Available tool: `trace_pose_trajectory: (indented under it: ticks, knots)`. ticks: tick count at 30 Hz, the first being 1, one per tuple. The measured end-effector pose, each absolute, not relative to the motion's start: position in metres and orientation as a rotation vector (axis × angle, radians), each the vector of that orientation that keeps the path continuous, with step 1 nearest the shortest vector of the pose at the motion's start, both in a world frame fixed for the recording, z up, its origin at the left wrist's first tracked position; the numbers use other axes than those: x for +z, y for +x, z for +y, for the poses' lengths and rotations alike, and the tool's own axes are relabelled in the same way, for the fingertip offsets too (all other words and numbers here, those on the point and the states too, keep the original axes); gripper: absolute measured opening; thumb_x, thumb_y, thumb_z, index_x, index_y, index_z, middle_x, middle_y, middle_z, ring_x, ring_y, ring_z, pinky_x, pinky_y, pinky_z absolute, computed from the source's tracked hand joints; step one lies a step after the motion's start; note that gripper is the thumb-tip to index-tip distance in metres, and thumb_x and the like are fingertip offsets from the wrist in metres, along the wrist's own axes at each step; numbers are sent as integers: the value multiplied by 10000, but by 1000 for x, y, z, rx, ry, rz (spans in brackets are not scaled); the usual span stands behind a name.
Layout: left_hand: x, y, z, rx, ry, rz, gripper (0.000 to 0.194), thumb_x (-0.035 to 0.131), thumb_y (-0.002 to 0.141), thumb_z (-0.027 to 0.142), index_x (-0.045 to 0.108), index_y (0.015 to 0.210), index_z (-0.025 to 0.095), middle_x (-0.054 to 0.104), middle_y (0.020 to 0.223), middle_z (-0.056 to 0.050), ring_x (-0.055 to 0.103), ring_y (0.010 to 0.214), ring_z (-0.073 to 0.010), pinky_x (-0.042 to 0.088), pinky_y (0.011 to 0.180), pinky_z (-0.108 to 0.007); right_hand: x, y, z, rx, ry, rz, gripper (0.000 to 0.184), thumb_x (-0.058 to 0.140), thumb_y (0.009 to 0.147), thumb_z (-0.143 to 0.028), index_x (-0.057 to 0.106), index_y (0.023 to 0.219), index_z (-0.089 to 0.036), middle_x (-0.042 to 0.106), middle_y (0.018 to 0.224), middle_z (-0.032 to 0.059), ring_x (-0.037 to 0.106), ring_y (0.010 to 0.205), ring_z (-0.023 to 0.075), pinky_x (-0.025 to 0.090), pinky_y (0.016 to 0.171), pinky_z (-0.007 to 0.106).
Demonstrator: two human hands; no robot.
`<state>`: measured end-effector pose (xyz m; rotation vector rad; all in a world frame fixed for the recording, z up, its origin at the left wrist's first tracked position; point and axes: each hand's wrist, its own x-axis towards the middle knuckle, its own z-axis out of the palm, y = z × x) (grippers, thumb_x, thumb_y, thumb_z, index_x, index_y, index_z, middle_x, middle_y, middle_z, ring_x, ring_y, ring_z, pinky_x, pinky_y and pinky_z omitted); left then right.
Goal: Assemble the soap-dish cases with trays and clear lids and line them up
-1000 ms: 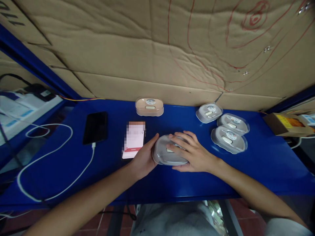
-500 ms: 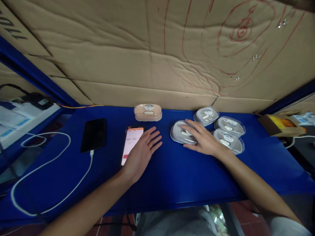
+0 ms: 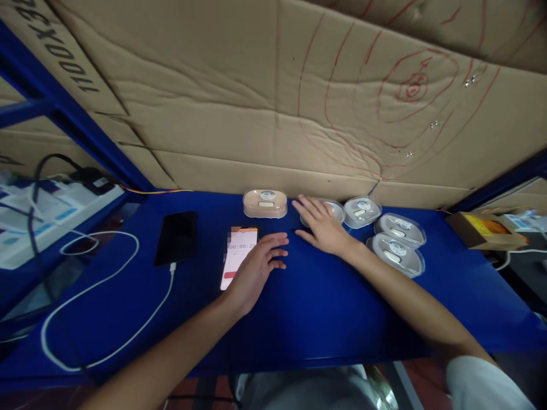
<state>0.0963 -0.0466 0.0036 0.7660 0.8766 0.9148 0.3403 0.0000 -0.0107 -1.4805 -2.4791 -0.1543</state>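
Note:
My left hand (image 3: 256, 270) hovers at the right edge of a phone (image 3: 239, 253) whose lit screen shows a running timer; its fingers are apart and hold nothing. My right hand (image 3: 322, 228) is open with spread fingers, in front of a grey oval case with a clear lid (image 3: 337, 209), partly covering it. Whether the fingers touch that case I cannot tell. To its left stands a pink-beige case (image 3: 265, 204) with a round label and a pale clasp. Right of it sits another grey case (image 3: 362, 212).
Two more grey cases, a rear one (image 3: 400, 229) and a front one (image 3: 396, 254), lie beyond my right forearm. A dark phone (image 3: 175, 239) with a white cable (image 3: 149, 322) is at left. Cardboard (image 3: 205, 85) walls the blue table's back; an open carton (image 3: 485, 230) stands at right.
The grey case under my right hand has gone back to the row by the cardboard, and the hand has moved back and left with its fingers spreading. The camera view has shifted slightly.

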Motion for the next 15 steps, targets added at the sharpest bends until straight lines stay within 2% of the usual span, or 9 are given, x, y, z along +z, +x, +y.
trace_pose_trajectory:
  ticks: [3, 6, 9, 12, 15]
  knots:
    - [6, 92, -34, 1070, 732, 887, 366, 758, 842, 382, 776, 1126, 152, 737, 1166, -103, 648, 920, -199, 532, 687, -280, -16, 302, 27, -108, -1335, -2535, 860, 645, 1044, -362, 179, 1756, -238, 279, 1807, 160, 281, 1662, 379, 269, 1328, 633]
    - [10, 87, -22, 1163, 684, 895, 343, 745, 828, 361, 766, 1100, 152, 729, 1140, -84, 640, 903, -185, 532, 674, -264, -19, 278, 58, -70, -1365, -2536, 843, 712, 996, -279, 293, 1722, -190, 310, 1787, 198, 283, 1655, 409, 263, 1327, 648]
    - [13, 83, -17, 1193, 643, 906, 281, 701, 858, 323, 747, 1085, 164, 720, 1141, -70, 643, 908, -173, 543, 679, -250, -18, 271, 79, -41, -1378, -2530, 727, 702, 1011, -272, 411, 1664, -136, 434, 1713, 238, 374, 1610, 410, 363, 1287, 625]
    - [15, 82, -16, 1150, 568, 911, 236, 651, 914, 284, 733, 1100, 162, 722, 1131, -75, 667, 900, -166, 563, 687, -246, -16, 274, 81, -5, -1382, -2509, 671, 704, 1020, -286, 472, 1628, -122, 488, 1677, 237, 426, 1581, 394, 444, 1250, 572]
    - [15, 83, -19, 999, 463, 920, 280, 577, 987, 277, 703, 1162, 98, 740, 1108, -156, 724, 901, -210, 621, 742, -316, -13, 279, 70, 34, -1402, -2446, 638, 697, 1034, -348, 511, 1605, -133, 513, 1663, 221, 461, 1562, 379, 479, 1233, 551]
